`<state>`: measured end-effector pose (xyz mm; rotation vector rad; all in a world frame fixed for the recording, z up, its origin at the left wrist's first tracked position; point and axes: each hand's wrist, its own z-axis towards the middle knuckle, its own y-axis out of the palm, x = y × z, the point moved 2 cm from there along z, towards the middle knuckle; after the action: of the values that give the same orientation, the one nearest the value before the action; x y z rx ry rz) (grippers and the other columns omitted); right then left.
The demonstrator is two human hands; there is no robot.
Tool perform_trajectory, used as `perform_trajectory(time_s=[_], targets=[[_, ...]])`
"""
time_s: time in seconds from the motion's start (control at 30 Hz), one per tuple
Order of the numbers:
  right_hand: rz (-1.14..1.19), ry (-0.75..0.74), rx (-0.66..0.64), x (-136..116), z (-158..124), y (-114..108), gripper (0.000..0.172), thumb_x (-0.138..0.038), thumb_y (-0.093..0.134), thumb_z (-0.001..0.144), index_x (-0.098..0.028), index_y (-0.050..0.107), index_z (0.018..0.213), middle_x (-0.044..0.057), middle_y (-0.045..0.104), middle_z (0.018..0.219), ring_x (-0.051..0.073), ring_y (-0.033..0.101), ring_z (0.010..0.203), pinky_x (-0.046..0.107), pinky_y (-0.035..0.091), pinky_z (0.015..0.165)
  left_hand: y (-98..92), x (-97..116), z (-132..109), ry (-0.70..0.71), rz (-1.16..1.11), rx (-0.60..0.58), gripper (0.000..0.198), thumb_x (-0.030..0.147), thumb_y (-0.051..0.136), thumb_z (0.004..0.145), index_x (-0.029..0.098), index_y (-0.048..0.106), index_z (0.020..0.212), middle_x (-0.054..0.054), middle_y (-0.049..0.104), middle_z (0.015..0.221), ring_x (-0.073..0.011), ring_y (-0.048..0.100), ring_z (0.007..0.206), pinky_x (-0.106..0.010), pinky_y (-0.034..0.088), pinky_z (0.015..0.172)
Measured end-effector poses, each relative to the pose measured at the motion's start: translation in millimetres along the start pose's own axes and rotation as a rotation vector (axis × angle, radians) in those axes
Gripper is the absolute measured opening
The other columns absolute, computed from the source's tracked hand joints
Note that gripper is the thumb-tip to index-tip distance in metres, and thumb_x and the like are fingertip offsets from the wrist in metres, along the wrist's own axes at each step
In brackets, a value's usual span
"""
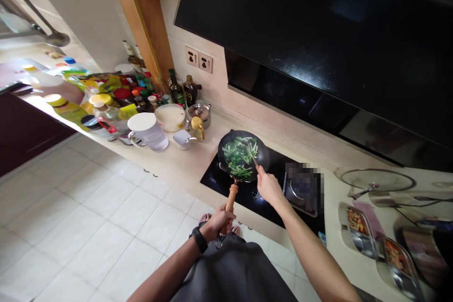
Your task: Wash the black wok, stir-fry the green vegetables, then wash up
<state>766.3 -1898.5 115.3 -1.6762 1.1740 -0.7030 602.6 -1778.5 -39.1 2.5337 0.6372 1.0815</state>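
Note:
A black wok [264, 151] full of chopped green vegetables [239, 155] sits on the black hob [212, 177]. My left hand [220, 222], with a dark watch on the wrist, is wrapped round the wok's wooden handle [231, 197]. My right hand [269, 186] is closed on the handle of a thin spatula [252, 153] whose tip reaches into the greens.
Left of the hob the counter holds a lidded clear jug [147, 131], a white bowl [170, 116], a small steel pot [200, 113], oil bottles [176, 86] and several jars. A glass lid [377, 180] and metal trays of food [357, 226] lie at the right. A dark hood [318, 23] hangs overhead.

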Motion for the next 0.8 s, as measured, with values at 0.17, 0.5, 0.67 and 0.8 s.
perform_trajectory(time_s=[0.17,0.5,0.67,0.8], targets=[[-0.159,-0.119,-0.085,-5,-33,16,0.067,-0.004,0.033,0.102,-0.008,0.032,0.168,0.024,0.075,0.12,0.031,0.077,0.106,0.035,0.054,0.085,0.2,-1,1,-0.024,-0.005,-0.002,0.044,0.027,0.078,0.068,0.027,0.038,0.088,0.013,0.048,0.05,-0.0085,0.043,0.035,-0.02,0.034,0.039],[-0.148,-0.008,-0.157,7,-49,-19,0.062,-0.012,0.038,0.104,-0.007,0.04,0.166,0.024,0.078,0.114,0.034,0.078,0.105,0.037,0.053,0.084,3.2,6,-5,-0.041,-0.031,-0.003,0.042,0.024,0.075,0.07,0.027,0.039,0.091,0.013,0.048,0.053,-0.0088,0.043,0.037,-0.021,0.035,0.04],[-0.046,0.048,-0.066,-18,-11,6,0.058,-0.021,0.032,0.11,-0.009,0.038,0.166,0.024,0.077,0.119,0.031,0.077,0.108,0.035,0.052,0.088,-3.0,10,-6,-0.07,-0.017,-0.009,0.044,0.024,0.076,0.069,0.027,0.039,0.093,0.014,0.047,0.054,-0.0086,0.043,0.037,-0.021,0.034,0.04],[-0.109,-0.062,-0.163,-15,-52,27,0.063,-0.015,0.036,0.106,-0.011,0.031,0.169,0.023,0.077,0.117,0.028,0.077,0.103,0.032,0.053,0.085,-8.5,11,-6,-0.077,0.009,-0.014,0.042,0.025,0.075,0.069,0.027,0.041,0.093,0.013,0.048,0.055,-0.0091,0.045,0.038,-0.021,0.036,0.041]])
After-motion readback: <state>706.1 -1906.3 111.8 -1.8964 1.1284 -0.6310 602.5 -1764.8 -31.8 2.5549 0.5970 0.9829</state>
